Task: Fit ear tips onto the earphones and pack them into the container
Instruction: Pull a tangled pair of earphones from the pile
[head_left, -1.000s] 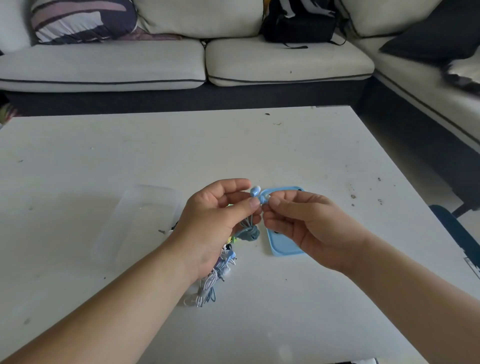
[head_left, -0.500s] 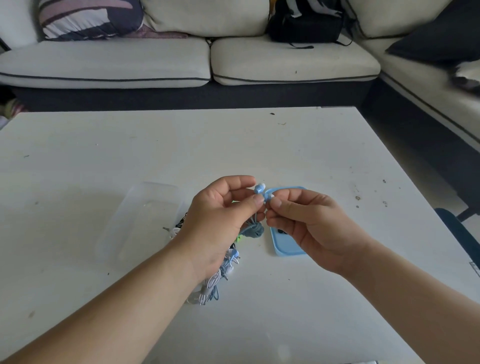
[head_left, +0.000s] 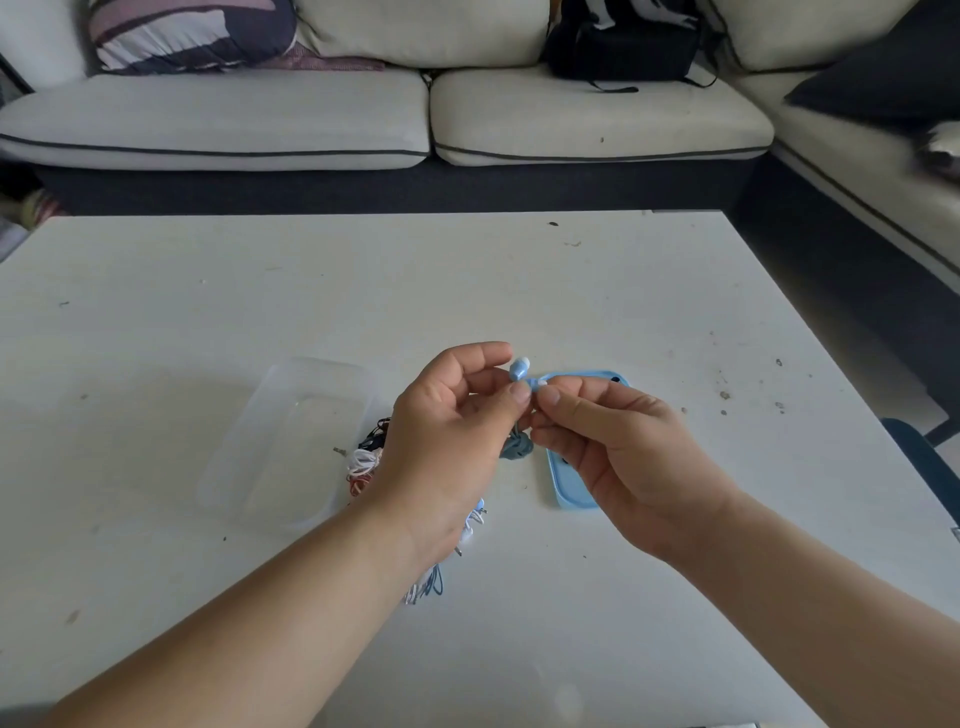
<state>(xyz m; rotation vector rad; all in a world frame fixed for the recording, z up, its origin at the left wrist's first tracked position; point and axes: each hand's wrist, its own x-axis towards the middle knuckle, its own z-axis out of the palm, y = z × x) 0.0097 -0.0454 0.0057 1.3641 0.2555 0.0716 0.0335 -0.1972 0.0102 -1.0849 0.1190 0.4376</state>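
The left hand (head_left: 457, 431) is raised over the white table (head_left: 519, 286), just right of the clear plastic container (head_left: 291, 441). Its thumb and forefinger are curled and pinch a blue earphone (head_left: 519, 368), whose bud stands up above the thumb with a pale end. The right hand (head_left: 623, 452), further right of the container, meets it fingertip to fingertip. Its thumb and forefinger pinch a small white ear tip (head_left: 541, 383) against the earphone's stem, and its other fingers are curled underneath. How far the tip sits on the earphone is too small to tell. The earphone's coiled grey-blue cable (head_left: 517, 447) hangs below the two hands.

The container lies open side up on the table. A pile of earphones (head_left: 363, 462) in white, red, black and blue lies against the container's right side, partly hidden under the left wrist. A blue lid (head_left: 569, 491) lies flat beyond the pile, under the right hand.
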